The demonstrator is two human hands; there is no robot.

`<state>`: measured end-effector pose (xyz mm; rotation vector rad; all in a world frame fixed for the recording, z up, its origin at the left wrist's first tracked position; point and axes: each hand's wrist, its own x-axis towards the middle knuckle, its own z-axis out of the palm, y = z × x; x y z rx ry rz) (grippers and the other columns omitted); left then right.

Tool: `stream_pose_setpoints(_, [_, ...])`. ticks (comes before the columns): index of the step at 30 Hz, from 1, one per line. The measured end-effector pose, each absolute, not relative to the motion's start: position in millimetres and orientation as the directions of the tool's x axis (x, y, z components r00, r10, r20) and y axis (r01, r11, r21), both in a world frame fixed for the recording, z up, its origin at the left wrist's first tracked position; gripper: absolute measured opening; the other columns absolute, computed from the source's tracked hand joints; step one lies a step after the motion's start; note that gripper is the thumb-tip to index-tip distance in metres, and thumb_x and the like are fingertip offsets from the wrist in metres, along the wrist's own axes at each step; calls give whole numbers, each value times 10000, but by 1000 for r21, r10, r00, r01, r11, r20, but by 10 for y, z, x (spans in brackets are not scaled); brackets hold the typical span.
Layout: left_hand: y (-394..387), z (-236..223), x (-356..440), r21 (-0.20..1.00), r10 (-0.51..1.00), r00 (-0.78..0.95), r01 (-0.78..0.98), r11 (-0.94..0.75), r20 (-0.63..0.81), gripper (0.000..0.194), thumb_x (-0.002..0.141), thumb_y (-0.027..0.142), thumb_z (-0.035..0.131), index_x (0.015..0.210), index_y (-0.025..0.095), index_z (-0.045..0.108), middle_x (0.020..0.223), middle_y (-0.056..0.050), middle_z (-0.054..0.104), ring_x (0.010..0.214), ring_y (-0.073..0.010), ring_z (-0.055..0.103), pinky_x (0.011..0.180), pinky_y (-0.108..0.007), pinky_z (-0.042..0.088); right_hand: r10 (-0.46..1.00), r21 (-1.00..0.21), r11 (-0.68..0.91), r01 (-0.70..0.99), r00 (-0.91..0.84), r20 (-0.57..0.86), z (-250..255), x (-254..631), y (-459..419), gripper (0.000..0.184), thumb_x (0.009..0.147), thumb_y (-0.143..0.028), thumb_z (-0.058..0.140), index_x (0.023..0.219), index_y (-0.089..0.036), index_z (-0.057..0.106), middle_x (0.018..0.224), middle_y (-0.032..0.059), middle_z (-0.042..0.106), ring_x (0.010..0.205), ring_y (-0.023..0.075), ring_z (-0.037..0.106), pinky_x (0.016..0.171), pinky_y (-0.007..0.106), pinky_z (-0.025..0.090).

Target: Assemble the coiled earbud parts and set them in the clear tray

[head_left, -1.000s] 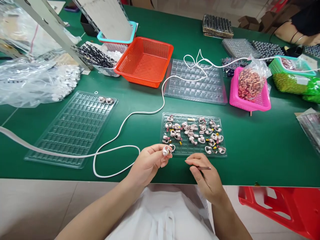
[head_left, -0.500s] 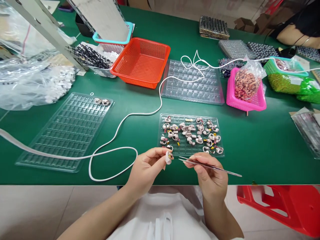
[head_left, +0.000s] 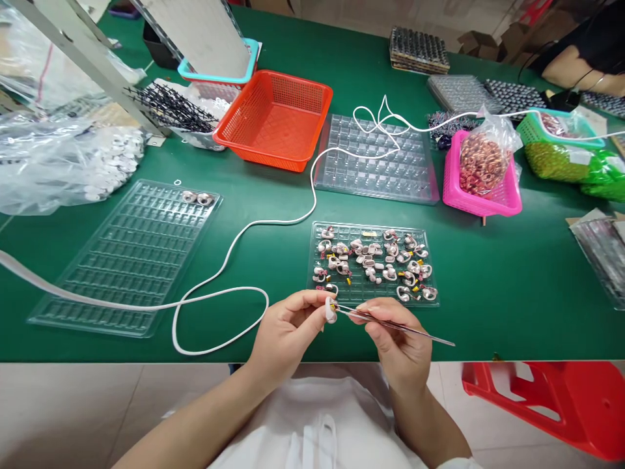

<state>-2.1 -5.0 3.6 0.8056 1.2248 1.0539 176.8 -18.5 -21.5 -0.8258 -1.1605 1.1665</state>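
Between the thumb and fingers of my left hand (head_left: 290,329) is a small white earphone-like part (head_left: 331,311), with a bit of yellow and dark material showing on it. My right hand (head_left: 403,339) is closed around metal tweezers (head_left: 395,324). Their tips reach the right side of the white part; whether they grip anything there is too small to tell. Just beyond both hands lies a clear compartment tray (head_left: 356,296) bearing several similar white pieces (head_left: 370,251), some with red wires and yellow tabs.
A long clear tray (head_left: 122,260) at left carries two pieces at its top corner. A white cable (head_left: 244,225) loops across the green table. Behind stand a red basket (head_left: 278,120), another clear tray (head_left: 378,159) and a pink basket (head_left: 483,203). A red stool (head_left: 561,404) stands at lower right.
My right hand has moved left, bringing the tweezer tips from a short gap away up to the white part. My left hand has barely moved.
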Motion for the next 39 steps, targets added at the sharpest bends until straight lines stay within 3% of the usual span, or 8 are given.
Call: stream_pose_setpoints(39, [-52,27,-25,924,930,-19,-116,364,-368,181,795,318,779,901,170,789,787,-49,738,610,-135,593,582,-230,508,976,-944,210,-256,9,215,-217,1743,-171,249,926,-152,655,1102,-314,722,980,53,703,923,218,708,728,404,685])
